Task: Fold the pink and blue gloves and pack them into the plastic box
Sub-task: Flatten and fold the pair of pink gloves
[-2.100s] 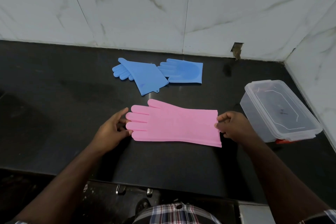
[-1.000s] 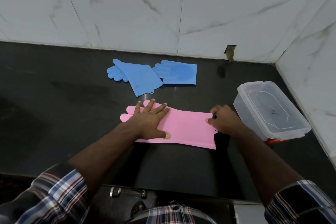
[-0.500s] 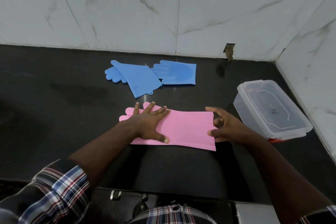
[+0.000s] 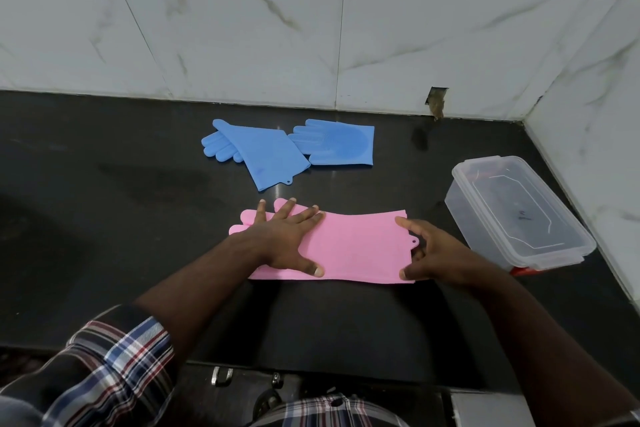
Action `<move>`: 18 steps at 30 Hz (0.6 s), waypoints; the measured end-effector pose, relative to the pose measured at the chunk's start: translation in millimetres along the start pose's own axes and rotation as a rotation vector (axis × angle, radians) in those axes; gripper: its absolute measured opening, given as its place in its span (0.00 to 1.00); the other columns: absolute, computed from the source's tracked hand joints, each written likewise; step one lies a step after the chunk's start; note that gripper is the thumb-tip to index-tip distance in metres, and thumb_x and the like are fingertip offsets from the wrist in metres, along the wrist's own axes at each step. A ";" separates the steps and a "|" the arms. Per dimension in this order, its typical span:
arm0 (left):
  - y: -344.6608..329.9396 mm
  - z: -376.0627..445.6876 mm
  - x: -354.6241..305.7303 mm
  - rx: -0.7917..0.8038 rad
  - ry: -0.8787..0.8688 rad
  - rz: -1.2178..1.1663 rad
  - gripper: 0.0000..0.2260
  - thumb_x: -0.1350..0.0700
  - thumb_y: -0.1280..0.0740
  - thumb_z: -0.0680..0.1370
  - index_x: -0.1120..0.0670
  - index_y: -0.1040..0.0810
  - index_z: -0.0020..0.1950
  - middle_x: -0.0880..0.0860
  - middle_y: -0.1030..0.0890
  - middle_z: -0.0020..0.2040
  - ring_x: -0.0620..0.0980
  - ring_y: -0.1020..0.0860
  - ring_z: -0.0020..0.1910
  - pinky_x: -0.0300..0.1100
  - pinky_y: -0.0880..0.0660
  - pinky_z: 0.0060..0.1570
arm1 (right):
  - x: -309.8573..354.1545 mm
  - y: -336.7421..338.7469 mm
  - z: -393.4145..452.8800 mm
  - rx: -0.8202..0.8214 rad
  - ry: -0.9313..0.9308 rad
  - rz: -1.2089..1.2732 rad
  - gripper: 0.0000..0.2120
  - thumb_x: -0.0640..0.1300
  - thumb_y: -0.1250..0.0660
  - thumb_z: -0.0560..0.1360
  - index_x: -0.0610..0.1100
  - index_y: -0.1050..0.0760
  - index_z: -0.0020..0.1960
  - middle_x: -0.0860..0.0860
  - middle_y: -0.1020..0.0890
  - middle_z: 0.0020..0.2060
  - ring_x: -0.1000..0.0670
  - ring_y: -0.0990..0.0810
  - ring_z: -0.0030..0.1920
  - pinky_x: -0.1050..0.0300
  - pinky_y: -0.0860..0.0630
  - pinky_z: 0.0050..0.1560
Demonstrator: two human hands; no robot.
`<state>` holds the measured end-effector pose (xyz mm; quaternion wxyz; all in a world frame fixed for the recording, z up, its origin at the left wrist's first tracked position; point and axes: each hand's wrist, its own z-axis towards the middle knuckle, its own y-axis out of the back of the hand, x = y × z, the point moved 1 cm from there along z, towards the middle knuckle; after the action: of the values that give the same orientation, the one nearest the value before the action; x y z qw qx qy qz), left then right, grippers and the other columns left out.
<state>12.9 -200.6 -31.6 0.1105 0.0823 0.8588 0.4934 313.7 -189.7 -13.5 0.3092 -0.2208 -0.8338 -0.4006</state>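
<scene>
The pink gloves (image 4: 360,246) lie flat on the black counter, fingers pointing left, cuff to the right. My left hand (image 4: 287,237) presses flat on the finger end with its fingers spread. My right hand (image 4: 433,253) rests at the cuff edge, thumb and fingers apart, touching the cuff. Two blue gloves (image 4: 273,151) lie farther back, one overlapping the other. The clear plastic box (image 4: 516,211) stands to the right with its lid on.
The black counter (image 4: 104,201) ends at a white marble-tiled wall behind and on the right. A small hole in the tile (image 4: 437,102) sits at the back. The counter's front edge and a drawer handle (image 4: 221,374) are below my arms.
My left hand moved from the pink fingertips onto the glove and now presses it flat. My right hand let go its pinch on the cuff and spread along the cuff edge.
</scene>
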 end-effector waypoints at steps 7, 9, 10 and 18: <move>4.3 -5.0 2.0 0.013 0.008 -0.013 0.52 0.25 0.36 0.68 0.41 0.62 0.81 0.42 0.61 0.82 0.54 0.65 0.80 0.73 0.68 0.69 | 0.3 4.1 -1.6 0.016 -0.011 0.070 0.50 0.35 0.22 0.67 0.55 0.46 0.79 0.48 0.31 0.70 0.49 0.20 0.53 0.57 0.21 0.52; 6.7 -7.4 8.6 0.015 0.029 -0.004 0.53 0.24 0.36 0.67 0.41 0.62 0.81 0.43 0.61 0.82 0.55 0.66 0.80 0.74 0.68 0.68 | 0.8 6.3 -1.6 0.016 -0.007 0.077 0.51 0.34 0.22 0.66 0.55 0.46 0.79 0.47 0.31 0.71 0.48 0.19 0.53 0.57 0.20 0.51; 8.4 -9.2 12.1 0.013 0.039 0.003 0.53 0.24 0.36 0.67 0.41 0.62 0.81 0.44 0.62 0.82 0.55 0.67 0.79 0.75 0.68 0.68 | 1.3 8.2 -1.7 0.011 -0.006 0.074 0.51 0.34 0.22 0.66 0.55 0.46 0.79 0.47 0.32 0.72 0.47 0.19 0.53 0.56 0.19 0.52; 8.0 -26.7 18.3 -0.032 0.096 -0.023 0.48 0.26 0.40 0.72 0.43 0.62 0.81 0.44 0.62 0.81 0.54 0.67 0.79 0.71 0.69 0.70 | 14.5 24.0 -7.2 -0.006 -0.005 0.017 0.48 0.34 0.23 0.69 0.54 0.46 0.79 0.45 0.23 0.53 0.50 0.20 0.39 0.62 0.21 0.38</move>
<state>-11.7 -214.1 -13.7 0.0763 0.0470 0.8559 0.5093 320.6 -179.7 12.8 0.3096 -0.2297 -0.8315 -0.4000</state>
